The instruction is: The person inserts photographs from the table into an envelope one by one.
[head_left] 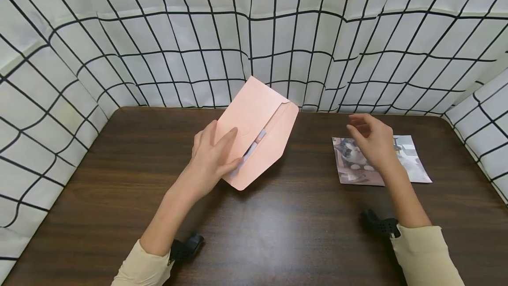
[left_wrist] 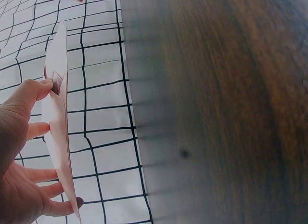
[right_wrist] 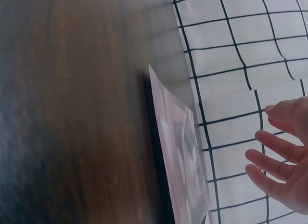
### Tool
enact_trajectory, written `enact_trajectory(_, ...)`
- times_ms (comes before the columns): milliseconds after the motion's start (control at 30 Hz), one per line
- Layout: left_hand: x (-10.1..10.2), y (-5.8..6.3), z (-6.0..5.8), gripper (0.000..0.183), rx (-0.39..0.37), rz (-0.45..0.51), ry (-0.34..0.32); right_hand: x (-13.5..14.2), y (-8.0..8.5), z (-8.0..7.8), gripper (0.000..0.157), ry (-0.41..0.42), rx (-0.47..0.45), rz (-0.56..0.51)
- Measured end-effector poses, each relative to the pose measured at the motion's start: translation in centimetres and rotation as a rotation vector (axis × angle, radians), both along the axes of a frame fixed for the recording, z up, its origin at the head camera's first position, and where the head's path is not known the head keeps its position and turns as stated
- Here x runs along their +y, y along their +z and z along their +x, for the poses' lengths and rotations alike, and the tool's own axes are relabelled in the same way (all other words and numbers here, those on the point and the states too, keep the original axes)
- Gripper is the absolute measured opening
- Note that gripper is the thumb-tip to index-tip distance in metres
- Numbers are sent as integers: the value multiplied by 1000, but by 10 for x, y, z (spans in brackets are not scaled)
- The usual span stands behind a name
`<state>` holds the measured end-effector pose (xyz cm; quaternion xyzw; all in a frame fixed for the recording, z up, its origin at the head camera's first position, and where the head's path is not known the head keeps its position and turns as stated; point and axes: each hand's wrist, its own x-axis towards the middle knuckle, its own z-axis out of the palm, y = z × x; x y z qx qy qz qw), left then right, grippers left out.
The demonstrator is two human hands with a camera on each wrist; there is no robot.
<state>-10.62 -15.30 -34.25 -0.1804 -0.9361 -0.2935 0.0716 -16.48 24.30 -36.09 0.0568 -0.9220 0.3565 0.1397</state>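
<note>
A pale pink envelope (head_left: 258, 114) is held up tilted over the middle of the table by my left hand (head_left: 204, 160). The thumb presses at its opening, while other fingers spread along its body. Something whitish-grey (head_left: 250, 150) shows in the slit under the flap. In the left wrist view the envelope (left_wrist: 58, 118) appears almost edge-on. On the right, my right hand (head_left: 375, 142) hovers over a picture sheet (head_left: 412, 164) with a furry animal printed on it, and hides its middle. The right wrist view shows that hand (right_wrist: 284, 156) with spread fingers, holding nothing, apart from the sheet.
A dark brown wooden table (head_left: 278, 233) lies under both hands. White cloth with a black grid (head_left: 222, 34) rises behind its far edge and along both sides. Each wrist wears a black strap with a small device (head_left: 186, 247).
</note>
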Motion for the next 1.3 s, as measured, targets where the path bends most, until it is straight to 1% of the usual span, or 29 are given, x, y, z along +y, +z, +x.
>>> enact_trajectory(100,0,0,0,62,-5,-2,3,5,-1,0,35,-6,-25,6)
enact_trajectory(433,1,0,0,62,1,-3,3,18,-3,-2,34,-20,-38,21)
enact_trajectory(667,2,-1,1,61,8,-1,0,25,-5,0,37,-25,-83,34)
enact_trajectory(867,2,-2,1,61,24,3,-5,31,-8,-1,38,-41,-120,48)
enact_trajectory(1100,1,-2,0,60,52,1,-13,37,-11,-2,40,-43,-143,52)
enact_trajectory(1300,1,-2,0,60,51,1,-14,42,-13,-3,42,-42,-170,64)
